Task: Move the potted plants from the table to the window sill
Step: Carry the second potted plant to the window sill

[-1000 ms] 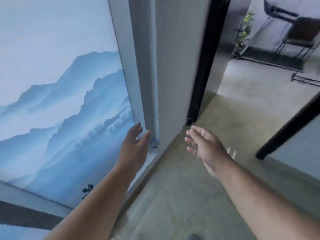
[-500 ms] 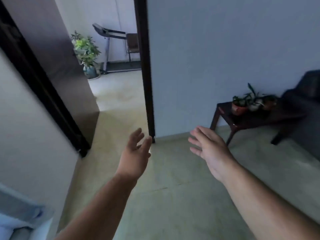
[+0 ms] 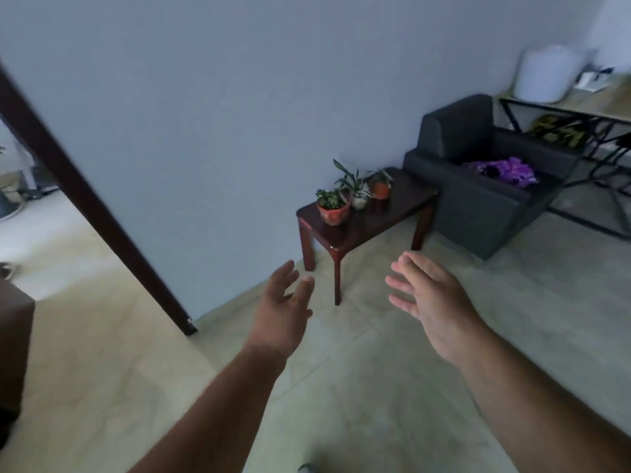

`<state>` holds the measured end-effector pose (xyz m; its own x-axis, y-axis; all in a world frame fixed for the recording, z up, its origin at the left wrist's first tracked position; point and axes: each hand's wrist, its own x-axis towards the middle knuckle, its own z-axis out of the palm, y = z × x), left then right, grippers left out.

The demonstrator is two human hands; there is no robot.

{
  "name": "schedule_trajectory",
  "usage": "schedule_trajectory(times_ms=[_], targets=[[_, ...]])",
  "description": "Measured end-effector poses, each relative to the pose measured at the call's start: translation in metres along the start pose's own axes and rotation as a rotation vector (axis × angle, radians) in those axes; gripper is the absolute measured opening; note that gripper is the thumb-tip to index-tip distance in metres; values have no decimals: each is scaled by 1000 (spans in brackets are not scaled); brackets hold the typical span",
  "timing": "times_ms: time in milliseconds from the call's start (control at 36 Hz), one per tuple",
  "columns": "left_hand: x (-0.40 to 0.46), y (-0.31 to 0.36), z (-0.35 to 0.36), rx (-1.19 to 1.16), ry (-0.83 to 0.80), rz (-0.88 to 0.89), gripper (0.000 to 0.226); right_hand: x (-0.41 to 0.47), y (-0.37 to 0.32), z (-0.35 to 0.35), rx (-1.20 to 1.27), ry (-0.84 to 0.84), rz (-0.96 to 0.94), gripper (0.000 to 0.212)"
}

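Three potted plants stand in a row on a low dark wooden table (image 3: 406, 203) against the wall. The nearest is in a red pot (image 3: 333, 213), the middle one in a pale pot (image 3: 359, 201), the farthest in an orange pot (image 3: 380, 190). My left hand (image 3: 283, 312) and my right hand (image 3: 430, 302) are held out in front of me, empty, fingers spread, well short of the table and above the floor. No window sill is in view.
A dark armchair (image 3: 478, 213) with a purple bundle (image 3: 502, 170) stands right of the table. Behind it is a metal-framed desk (image 3: 580, 107) with a white container (image 3: 546, 75). A dark door frame (image 3: 85, 199) runs at the left, with tiled floor between.
The view has swung right, from the window and doorway to the table with the plants, which is now nearer and more central. Both hands stay open and empty.
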<state>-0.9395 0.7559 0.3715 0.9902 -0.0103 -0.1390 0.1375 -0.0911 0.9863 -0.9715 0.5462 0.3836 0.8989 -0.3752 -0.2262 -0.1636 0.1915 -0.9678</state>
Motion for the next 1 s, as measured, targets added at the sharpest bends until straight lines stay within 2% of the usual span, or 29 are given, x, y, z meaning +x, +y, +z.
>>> schedule_trajectory(times_ms=[139, 278, 444, 556, 778, 1000], targets=[[73, 1, 38, -57, -40, 2, 34, 62, -12, -14, -47, 51, 1, 54], [148, 7, 74, -105, -76, -16, 39, 129, -34, -25, -105, 107, 13, 53], [224, 19, 131, -67, -140, -49, 57, 203, -50, -49, -120, 170, 29, 50], [248, 25, 161, -41, -167, -44, 57, 236, -53, -62, -131, 160, 50, 52], [333, 35, 277, -25, -148, -42, 57, 368, -73, -129, -89, 96, 54, 51], [394, 59, 400, -3, -56, -32, 58, 484, -120, -215, -128, 10, 38, 54]])
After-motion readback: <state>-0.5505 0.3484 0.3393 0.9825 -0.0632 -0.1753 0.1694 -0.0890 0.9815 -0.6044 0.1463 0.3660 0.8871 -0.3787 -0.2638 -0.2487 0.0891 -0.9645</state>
